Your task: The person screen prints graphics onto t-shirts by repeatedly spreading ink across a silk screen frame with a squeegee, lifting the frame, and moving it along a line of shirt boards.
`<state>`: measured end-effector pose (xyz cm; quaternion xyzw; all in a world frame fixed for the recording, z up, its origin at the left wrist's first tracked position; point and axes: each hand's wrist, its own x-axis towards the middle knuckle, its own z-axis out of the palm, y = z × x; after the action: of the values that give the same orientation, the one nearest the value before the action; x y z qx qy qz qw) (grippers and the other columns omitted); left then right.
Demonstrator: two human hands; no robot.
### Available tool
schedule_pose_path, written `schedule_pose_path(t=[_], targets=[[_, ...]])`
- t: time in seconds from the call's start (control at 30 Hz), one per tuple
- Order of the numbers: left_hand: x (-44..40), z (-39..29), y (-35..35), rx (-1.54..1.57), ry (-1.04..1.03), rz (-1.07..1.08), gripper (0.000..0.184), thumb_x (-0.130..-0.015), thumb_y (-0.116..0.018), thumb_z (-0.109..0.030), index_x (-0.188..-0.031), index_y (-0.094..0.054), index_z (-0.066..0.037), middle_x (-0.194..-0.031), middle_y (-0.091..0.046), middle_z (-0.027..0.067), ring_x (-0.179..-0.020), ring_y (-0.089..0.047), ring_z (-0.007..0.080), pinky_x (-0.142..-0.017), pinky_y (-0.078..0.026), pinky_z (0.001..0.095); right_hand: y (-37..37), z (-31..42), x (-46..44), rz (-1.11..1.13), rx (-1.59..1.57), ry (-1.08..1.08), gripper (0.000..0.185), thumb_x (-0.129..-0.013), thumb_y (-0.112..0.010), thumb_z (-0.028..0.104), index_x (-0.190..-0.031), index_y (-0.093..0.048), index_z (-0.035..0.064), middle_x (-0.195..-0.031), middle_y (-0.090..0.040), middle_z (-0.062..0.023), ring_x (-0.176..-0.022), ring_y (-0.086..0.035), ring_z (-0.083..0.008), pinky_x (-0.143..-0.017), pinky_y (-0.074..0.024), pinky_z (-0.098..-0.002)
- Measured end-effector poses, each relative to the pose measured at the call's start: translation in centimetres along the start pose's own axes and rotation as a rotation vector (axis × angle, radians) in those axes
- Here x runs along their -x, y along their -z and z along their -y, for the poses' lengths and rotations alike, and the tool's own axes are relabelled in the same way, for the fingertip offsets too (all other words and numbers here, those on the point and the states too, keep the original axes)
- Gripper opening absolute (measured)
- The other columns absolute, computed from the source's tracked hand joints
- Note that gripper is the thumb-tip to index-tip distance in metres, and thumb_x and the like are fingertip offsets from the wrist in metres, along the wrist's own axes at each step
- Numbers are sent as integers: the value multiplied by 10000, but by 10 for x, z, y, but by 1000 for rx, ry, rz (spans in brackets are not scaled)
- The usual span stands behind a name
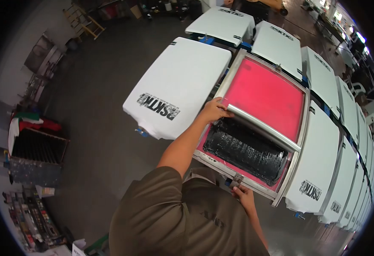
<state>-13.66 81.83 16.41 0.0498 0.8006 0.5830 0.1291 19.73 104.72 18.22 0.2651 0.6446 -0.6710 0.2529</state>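
A screen-printing frame (pixel 303 123) with pink mesh lies in front of me, black ink (pixel 246 149) spread over its near half. Across the mesh runs a silver squeegee (pixel 263 128). My left hand (pixel 214 110) is closed around the squeegee's left end, by the frame's left side. At the near edge of the frame, the fingers of my right hand (pixel 244 196) pinch a small metal clamp (pixel 237 180). To the left of the frame, a white T-shirt (pixel 182 72) with a black print is stretched on a board. What lies under the mesh is hidden.
More boards with printed white shirts (pixel 317 158) stand in a row at the right and beyond the frame (pixel 276 47). At the far left are a dark crate (pixel 37 149), shelves of containers (pixel 31 213) and a wooden ladder (pixel 82 21). Grey floor (pixel 97 106) lies between.
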Motion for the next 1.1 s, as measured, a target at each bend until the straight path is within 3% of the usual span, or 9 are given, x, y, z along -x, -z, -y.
schedule_pose_path(t=[0.07,0.13,0.17,0.23,0.3,0.37,0.47,0.6,1.1], targets=[[-1,2,-5,-82,-101,-39,590,-527,-932,-409,-877,-734,23,-1417,-437,250,-1181,-562,326,-1005,-441,368,7,8,6,-35,-1,-44,291,-886,-694,248,-988,-697,-24,-848,-702,-83,-704,-629,-132,-684,-503,-265],[12,-29,3,-260,-185,-90,651,-527,-930,-398,-1038,-718,-55,-1415,-438,222,-1204,-543,319,-1026,-422,399,17,58,19,42,787,49,358,-848,-702,306,-1004,-702,-16,-896,-712,-184,-868,-685,-249,-766,-518,-350],[10,-36,3,-524,-281,-135,647,-539,-924,-319,-1106,-695,-107,-1378,-489,186,-1207,-537,335,-1017,-432,401,29,89,26,27,780,42,378,-812,-724,318,-1016,-702,0,-963,-698,-222,-953,-683,-297,-812,-516,-391],[19,-74,4,-569,-435,31,509,-622,-859,-217,-1090,-691,-108,-1236,-594,153,-1147,-567,340,-952,-479,392,63,111,4,-412,586,436,460,-712,-780,153,-1126,-633,16,-993,-663,-177,-921,-650,-327,-832,-504,-423],[24,-100,-6,-770,-354,234,374,-692,-774,-131,-1052,-685,-88,-1054,-663,159,-1013,-625,337,-852,-510,421,89,159,-10,-849,1055,779,586,-667,-755,45,-1222,-570,74,-1162,-575,-187,-1093,-554,-349,-933,-440,-437],[20,-110,-14,-1053,-400,352,272,-714,-700,-74,-984,-681,-98,-922,-678,161,-925,-632,362,-761,-504,456,125,169,-41,-908,1349,884,476,-695,-705,20,-1155,-605,86,-1083,-619,-160,-1042,-588,-322,-905,-438,-446],[35,-111,-14,-1076,-476,288,236,-719,-682,-77,-953,-678,-108,-916,-682,135,-920,-635,357,-720,-496,472,159,160,-67,-663,1396,477,274,-734,-609,8,-990,-638,103,-904,-666,-78,-959,-624,-286,-833,-454,-425],[96,-51,-21,-899,-866,10,165,-729,-542,9,-859,-606,-71,-801,-597,75,-796,-580,277,-830,-451,432,139,99,-51,-695,1366,709,271,-659,-633,-5,-906,-601,100,-902,-592,-87,-892,-573,-304,-772,-465,-424],[168,-93,-1,-956,-337,420,210,-720,-581,37,-884,-645,-78,-810,-646,145,-833,-635,342,-843,-463,524,102,88,30,-565,1196,643,223,-676,-674,8,-880,-625,84,-923,-658,-85,-901,-641,-290,-799,-517,-424]])
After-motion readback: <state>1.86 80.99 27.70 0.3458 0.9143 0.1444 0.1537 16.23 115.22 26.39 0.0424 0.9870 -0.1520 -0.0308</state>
